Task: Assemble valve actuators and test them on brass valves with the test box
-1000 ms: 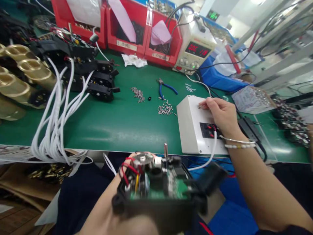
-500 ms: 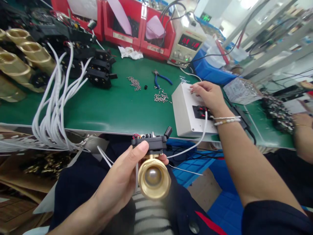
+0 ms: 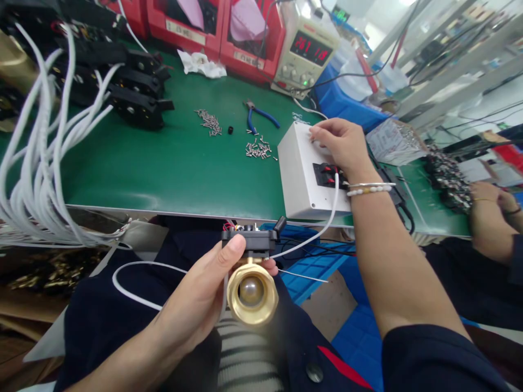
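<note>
My left hand (image 3: 204,294) is wrapped round a brass ball valve (image 3: 251,294) with a black actuator housing (image 3: 250,242) on top, held over my lap with the valve's open end facing me. A white cable (image 3: 327,218) runs from it up to the red and black terminals (image 3: 327,174) on a white test box (image 3: 300,179) at the table's front edge. My right hand (image 3: 343,144) rests on top of that box with its fingers curled and the fingertips pressing near the far edge.
On the green table (image 3: 163,169) lie small screws (image 3: 257,149), blue-handled pliers (image 3: 257,115), black actuator housings (image 3: 134,90) and a bundle of white cables (image 3: 36,158). Red bins (image 3: 192,22) and a power supply (image 3: 306,51) stand behind. Another person's hands (image 3: 490,198) work at the right.
The valve unit was turned from its circuit-board side up to its brass opening facing me and steadied. The right hand stayed on the box. The view shifted slightly down.
</note>
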Available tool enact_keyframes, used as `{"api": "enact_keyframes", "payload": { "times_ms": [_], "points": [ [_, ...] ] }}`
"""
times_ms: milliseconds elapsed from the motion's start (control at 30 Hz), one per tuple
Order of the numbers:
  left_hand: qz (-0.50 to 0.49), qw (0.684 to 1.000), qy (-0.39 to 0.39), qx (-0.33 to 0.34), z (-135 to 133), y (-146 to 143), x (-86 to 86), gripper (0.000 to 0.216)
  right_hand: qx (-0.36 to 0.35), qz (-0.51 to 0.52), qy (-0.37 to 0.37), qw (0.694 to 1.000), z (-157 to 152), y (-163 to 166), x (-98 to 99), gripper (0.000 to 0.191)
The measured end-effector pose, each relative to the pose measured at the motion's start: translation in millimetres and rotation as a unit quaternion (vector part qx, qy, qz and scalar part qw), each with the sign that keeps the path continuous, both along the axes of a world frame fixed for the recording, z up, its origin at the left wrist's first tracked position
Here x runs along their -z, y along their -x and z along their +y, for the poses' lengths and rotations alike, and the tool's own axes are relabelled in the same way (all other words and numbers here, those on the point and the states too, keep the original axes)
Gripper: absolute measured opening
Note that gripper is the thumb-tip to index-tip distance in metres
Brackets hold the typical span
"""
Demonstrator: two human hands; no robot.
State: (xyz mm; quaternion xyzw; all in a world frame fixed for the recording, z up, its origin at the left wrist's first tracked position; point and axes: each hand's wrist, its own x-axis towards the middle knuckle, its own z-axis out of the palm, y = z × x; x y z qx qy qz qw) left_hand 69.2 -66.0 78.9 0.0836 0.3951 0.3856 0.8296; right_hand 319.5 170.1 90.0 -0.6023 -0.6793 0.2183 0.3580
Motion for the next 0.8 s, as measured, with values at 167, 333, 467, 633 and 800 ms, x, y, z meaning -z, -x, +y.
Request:
{"api": "enact_keyframes", "payload": {
  "times_ms": [167, 333, 467, 633, 800],
  "points": [
    [0.015, 1.000, -0.012, 0.009, 1.7, 1.6, 4.0, 0.054, -0.005, -0.002, 0.016, 1.000, -3.9, 2.4, -3.7, 0.018],
    [0.035, 0.999, -0.015, 0.004, 0.5, 0.8, 0.1, 0.054, 0.007, -0.011, 0.024, 1.000, -3.9, 3.2, -4.4, 0.019],
    [0.031, 0.999, -0.024, -0.008, 0.0, 0.0, -0.7, 0.053, 0.004, -0.018, 0.020, 1.000, -1.8, 2.5, -2.5, 0.013],
    [0.071, 0.996, -0.043, -0.024, -1.1, 1.1, -1.4, 0.049, 0.001, -0.014, 0.013, 1.000, -1.1, 2.5, -2.2, 0.013],
    [0.197, 0.972, -0.121, -0.046, -5.5, 3.5, -5.3, 0.050, 0.001, -0.008, 0.002, 1.000, -0.5, 1.7, -1.8, 0.012]
  ]
}}
